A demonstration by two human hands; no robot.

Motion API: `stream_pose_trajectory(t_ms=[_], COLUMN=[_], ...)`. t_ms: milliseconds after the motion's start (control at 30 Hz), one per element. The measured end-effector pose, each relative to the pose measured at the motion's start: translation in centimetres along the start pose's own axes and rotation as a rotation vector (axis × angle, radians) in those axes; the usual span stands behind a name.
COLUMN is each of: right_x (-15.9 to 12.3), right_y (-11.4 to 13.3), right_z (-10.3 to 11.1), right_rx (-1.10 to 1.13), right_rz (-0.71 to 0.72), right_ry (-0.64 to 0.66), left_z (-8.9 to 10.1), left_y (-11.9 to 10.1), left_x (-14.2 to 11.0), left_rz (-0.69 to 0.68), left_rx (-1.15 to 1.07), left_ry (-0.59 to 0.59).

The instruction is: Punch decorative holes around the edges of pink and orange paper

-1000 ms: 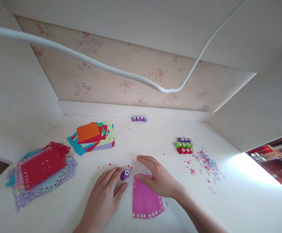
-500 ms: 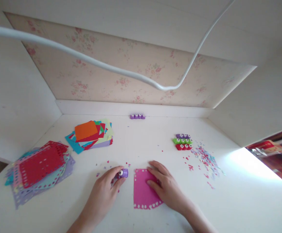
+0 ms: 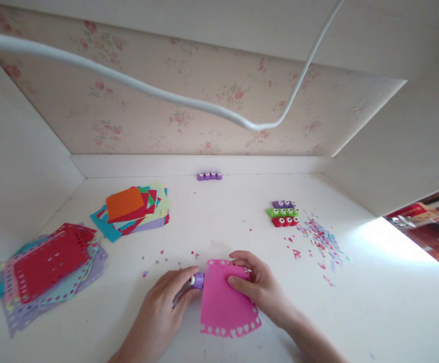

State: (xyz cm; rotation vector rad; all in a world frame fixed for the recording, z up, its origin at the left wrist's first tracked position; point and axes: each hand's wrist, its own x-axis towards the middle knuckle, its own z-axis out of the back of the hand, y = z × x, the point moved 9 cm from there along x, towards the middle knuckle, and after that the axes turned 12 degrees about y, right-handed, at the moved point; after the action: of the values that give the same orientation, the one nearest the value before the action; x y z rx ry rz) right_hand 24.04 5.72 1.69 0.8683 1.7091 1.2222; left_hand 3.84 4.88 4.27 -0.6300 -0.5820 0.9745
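Between the thumb and fingers of my left hand (image 3: 164, 300) is a small purple craft punch (image 3: 198, 281) with a white, dark-centred button. Its front meets the left edge of a pink paper sheet (image 3: 225, 300); whether the edge is inside the slot, I cannot tell. My right hand (image 3: 259, 282) pinches the sheet from the right, thumb on top and fingers at the far edge. Small shapes are punched out along the sheet's near edge, and some at the far edge. Loose paper bits (image 3: 162, 252) lie beyond my left hand.
At left lies a pile of punched sheets (image 3: 53, 264), with a stack of coloured paper (image 3: 124, 204) behind it. Purple punches (image 3: 209, 176) line the back. Rows of purple, green and red punches (image 3: 284, 213) stand at right, beside a scatter of confetti (image 3: 321, 239).
My right hand has lifted the pink sheet off the table and moved it left. The purple punch in my left hand has turned and come up against the sheet's left edge.
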Motion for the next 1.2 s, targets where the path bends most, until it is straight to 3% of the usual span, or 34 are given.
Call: stream_pose_trajectory(t_ms=[300, 500, 700, 833, 967, 1200], right_x=[-0.1, 0.0, -0.2, -0.3, -0.7, -1.7], right_y=[-0.4, -0.6, -0.5, 0.3, 2.6, 3.6], right_z=[1.0, 0.8, 0.9, 0.6, -0.3, -2.4], right_rx=[-0.085, -0.094, -0.237, -0.478, -0.808, -1.177], right_rz=[-0.044, -0.037, -0.025, 0.006, 0.178, 0.318], right_ry=[-0.061, -0.025, -0.030, -0.051, -0.089, 0.030], left_z=[-0.3, -0.5, -0.8, -1.1, -1.0, -0.5], left_y=[-0.9, -1.4, -1.7, -1.8, -2.3, -2.0], left_x=[-0.1, -0.1, -0.2, 0.0, 0.1, -0.8], left_rz=[-0.073, -0.138, -0.171, -0.162, -0.152, -0.102], left_rx=[0.071, 0.141, 0.200, 0.267, 0.305, 0.289], left_ry=[0.018, 0.033, 0.052, 0.069, 0.082, 0.066])
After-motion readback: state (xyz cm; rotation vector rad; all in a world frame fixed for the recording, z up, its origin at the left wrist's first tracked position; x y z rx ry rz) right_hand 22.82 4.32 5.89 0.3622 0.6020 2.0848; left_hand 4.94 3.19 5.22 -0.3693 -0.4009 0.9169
